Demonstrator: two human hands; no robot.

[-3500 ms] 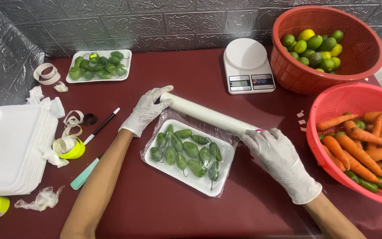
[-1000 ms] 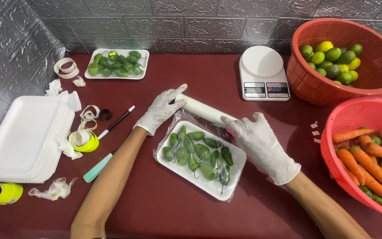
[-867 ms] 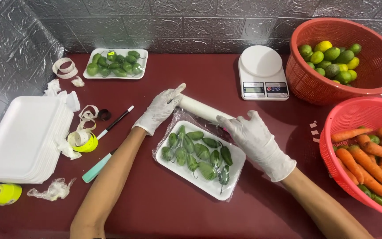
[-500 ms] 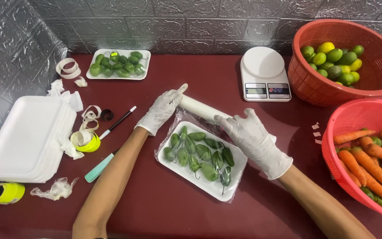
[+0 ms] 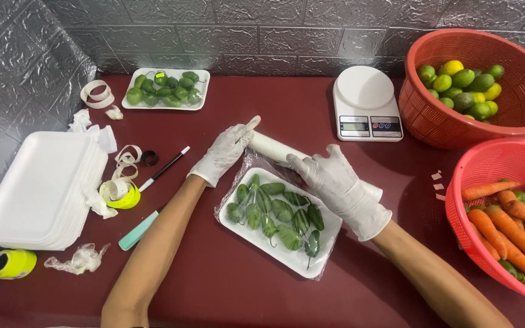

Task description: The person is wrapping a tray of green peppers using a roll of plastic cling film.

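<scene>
White foam tray of green peppers [image 5: 287,255] | thin clingy film roll [image 5: 274,147] just behind it | left hand [image 5: 226,153], right hand [image 5: 329,179] both clamped on roll | light, grip ends.

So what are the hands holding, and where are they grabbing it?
Both gloved hands hold the white roll of cling film: the left hand grips its far end, the right hand lies over its middle, above the tray of green peppers.

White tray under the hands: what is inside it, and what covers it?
The white tray holds green peppers under clear film. The right hand hides its far corner.
</scene>
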